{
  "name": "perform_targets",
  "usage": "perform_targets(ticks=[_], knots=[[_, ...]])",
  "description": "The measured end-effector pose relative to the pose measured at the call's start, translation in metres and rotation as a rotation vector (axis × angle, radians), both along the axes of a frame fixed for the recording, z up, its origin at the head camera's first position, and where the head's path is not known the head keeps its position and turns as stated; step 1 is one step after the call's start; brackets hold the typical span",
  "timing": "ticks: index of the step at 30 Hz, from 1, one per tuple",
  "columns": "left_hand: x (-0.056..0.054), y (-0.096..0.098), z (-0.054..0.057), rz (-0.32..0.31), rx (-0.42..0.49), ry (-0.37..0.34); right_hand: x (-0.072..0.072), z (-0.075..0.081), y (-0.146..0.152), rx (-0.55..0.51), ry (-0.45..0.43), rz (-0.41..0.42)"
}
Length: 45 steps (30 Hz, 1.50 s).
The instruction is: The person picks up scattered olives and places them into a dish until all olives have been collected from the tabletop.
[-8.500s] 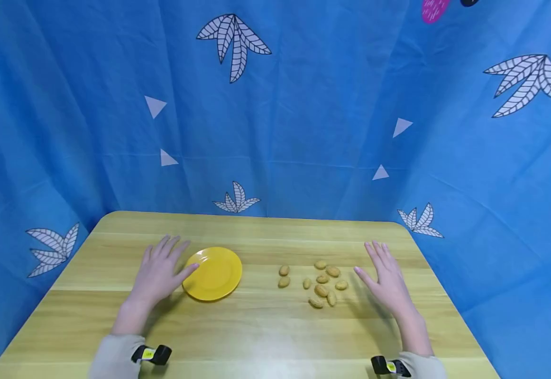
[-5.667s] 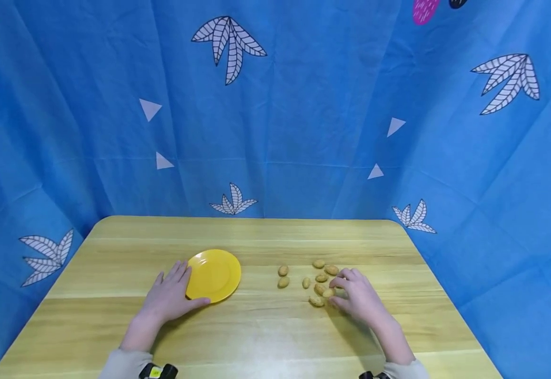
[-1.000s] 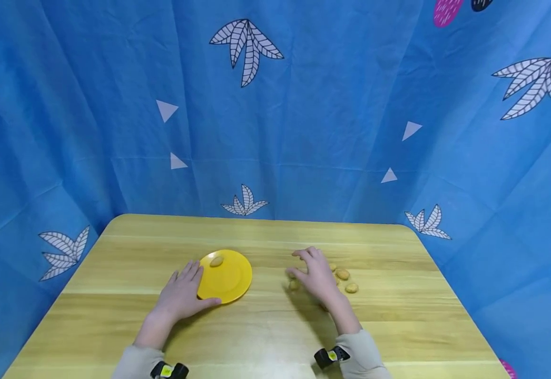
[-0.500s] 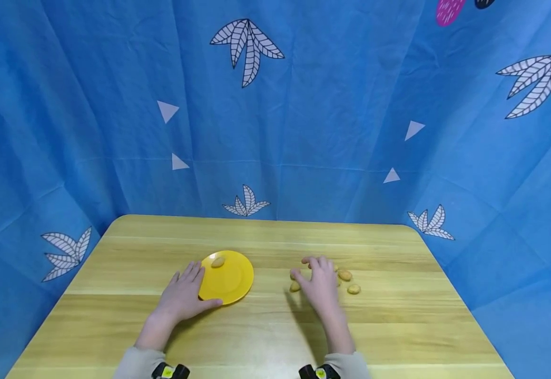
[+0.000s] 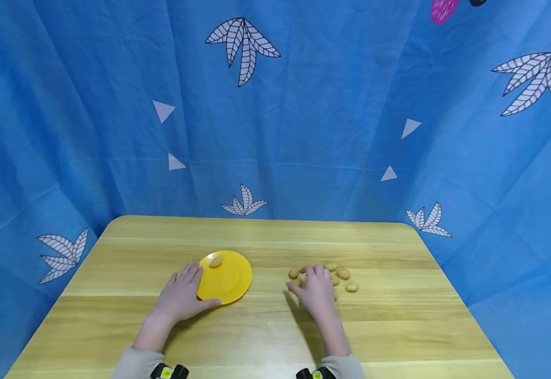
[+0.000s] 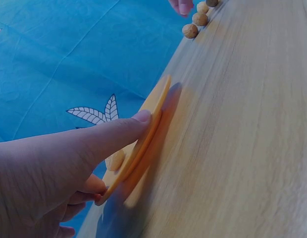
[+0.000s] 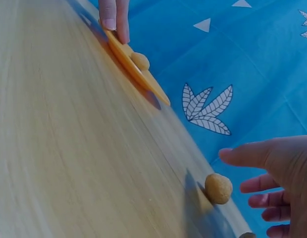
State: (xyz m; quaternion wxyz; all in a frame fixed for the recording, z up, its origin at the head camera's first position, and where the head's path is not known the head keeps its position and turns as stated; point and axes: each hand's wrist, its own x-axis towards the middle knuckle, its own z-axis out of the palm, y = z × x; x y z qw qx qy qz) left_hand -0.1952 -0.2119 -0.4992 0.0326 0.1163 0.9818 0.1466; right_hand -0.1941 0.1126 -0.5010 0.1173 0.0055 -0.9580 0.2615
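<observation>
A yellow plate (image 5: 230, 281) lies left of centre on the table, with one peanut in its shell (image 5: 216, 262) near its far left side. My left hand (image 5: 179, 300) rests on the plate's left edge, its fingers fairly straight and its thumb on the near rim. Over the group of peanuts hovers my right hand (image 5: 319, 293), thumb and fingers spread apart. In the right wrist view a peanut (image 7: 218, 188) sits on the table just below the thumb, apart from the fingers. Part of the group is hidden under the right hand.
Several more peanuts (image 5: 343, 273) lie to the right of and beyond the right hand, one peanut (image 5: 352, 287) being farthest right. The wooden table (image 5: 256, 337) ends at a blue patterned curtain (image 5: 332, 105) behind.
One peanut has come onto the plate since the earliest frames. The left hand came down on the plate's edge and stayed. Over the last second the right hand drew slightly nearer the table's front.
</observation>
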Motion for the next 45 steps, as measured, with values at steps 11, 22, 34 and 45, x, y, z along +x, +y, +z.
perform_targets(ticks=[11,22,34,45], knots=[[0.002,0.000,0.001,0.006,0.013,-0.013,-0.002,-0.008,0.004,0.062,0.017,0.044],[0.004,0.000,0.002,0.007,0.015,-0.015,-0.005,-0.018,0.005,0.090,0.064,0.080],[0.000,0.000,0.001,0.004,0.004,-0.010,-0.005,-0.005,0.000,0.080,0.068,0.076],[-0.002,0.003,0.001,0.007,0.018,-0.006,-0.013,0.018,-0.023,0.114,0.102,0.119]])
